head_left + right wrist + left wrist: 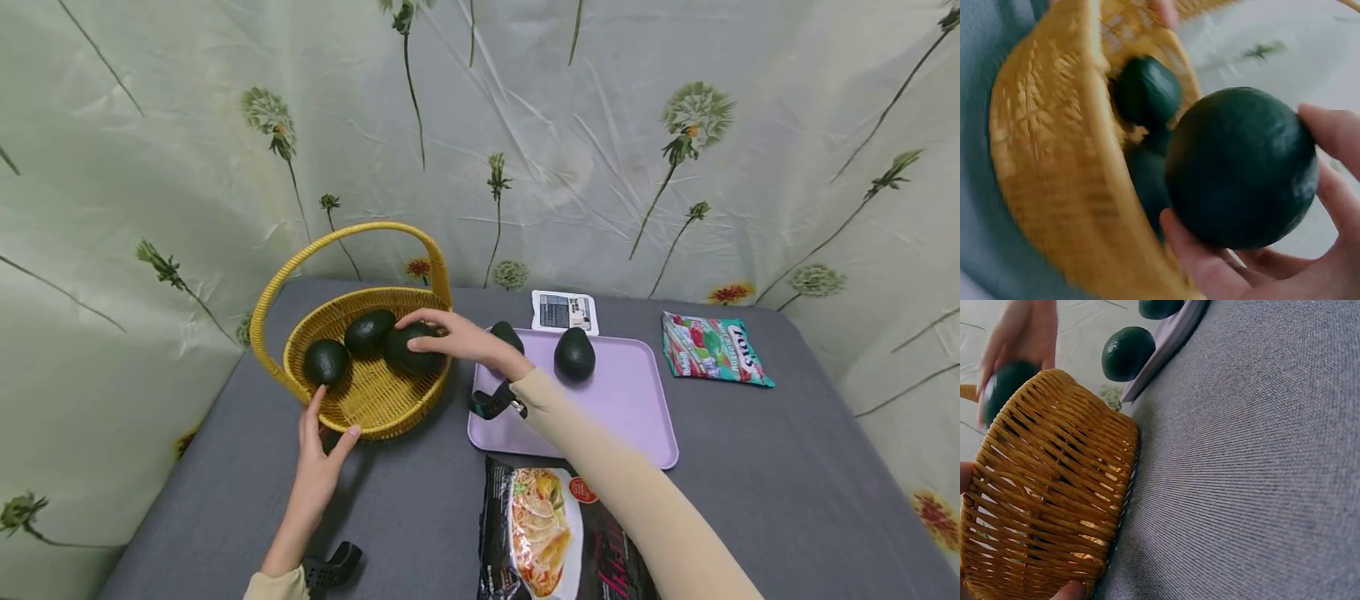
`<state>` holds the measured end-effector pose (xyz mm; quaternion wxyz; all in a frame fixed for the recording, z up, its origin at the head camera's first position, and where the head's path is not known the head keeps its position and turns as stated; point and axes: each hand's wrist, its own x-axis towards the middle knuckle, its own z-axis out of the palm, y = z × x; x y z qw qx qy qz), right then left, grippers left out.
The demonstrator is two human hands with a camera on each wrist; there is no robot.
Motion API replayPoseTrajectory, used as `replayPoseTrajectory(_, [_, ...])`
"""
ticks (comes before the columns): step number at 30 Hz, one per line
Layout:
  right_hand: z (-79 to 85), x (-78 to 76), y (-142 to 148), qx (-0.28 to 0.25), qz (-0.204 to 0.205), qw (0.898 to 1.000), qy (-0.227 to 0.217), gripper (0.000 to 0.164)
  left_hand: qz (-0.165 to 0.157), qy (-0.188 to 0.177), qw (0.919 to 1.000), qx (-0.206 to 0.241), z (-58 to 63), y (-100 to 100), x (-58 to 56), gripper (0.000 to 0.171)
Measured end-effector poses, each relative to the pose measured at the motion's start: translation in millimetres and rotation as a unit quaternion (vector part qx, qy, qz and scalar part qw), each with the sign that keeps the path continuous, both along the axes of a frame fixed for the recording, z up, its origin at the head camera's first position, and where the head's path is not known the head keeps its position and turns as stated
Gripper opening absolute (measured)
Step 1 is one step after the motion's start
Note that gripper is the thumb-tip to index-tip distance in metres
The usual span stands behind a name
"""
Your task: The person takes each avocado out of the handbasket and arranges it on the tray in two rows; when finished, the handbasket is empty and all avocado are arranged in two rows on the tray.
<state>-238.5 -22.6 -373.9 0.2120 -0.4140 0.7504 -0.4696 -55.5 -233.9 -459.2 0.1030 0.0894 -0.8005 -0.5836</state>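
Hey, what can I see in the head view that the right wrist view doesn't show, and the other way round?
Only the head view shows the noodle packet, the bright snack packet, the white labelled pack and two avocados on the lilac tray.

Only the right wrist view shows the palm side of the right hand and the wrist-facing side of the held avocado.

Both show that hand holding its avocado, the yellow woven basket, and two more avocados inside it.
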Motion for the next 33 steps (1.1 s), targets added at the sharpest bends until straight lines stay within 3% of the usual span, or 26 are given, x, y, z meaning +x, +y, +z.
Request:
replayPoseTrajectory(9, [3.0,-19.2,128.9,-0.028,-0.135,0.986,-0.096,0.048,-0.003,-0.001,1.0000,0.005,0.2,-0.2,0.9,0.077])
replayPoseTrajectory(18, [-18.9,-8.8,250.3,0.023,-0.290,0.953,-0.081,0.053,-0.003,-0.023,0.9997,0.000,3.1,0.3,-0.4,0.079])
replayPoseTrajectory(24, [-36.1,3.1,286.3,0.081,-0.325,0.940,-0.064,0.058,0.000,-0.020,0.9998,-0.003,2.9,0.1,-0.3,0.078])
replayPoseTrajectory(33, [-46.9,8.8,287.6,0.113,-0.315,0.941,-0.056,0.057,-0.004,-0.013,0.9999,-0.005,3.8,1.1,0.4,0.078])
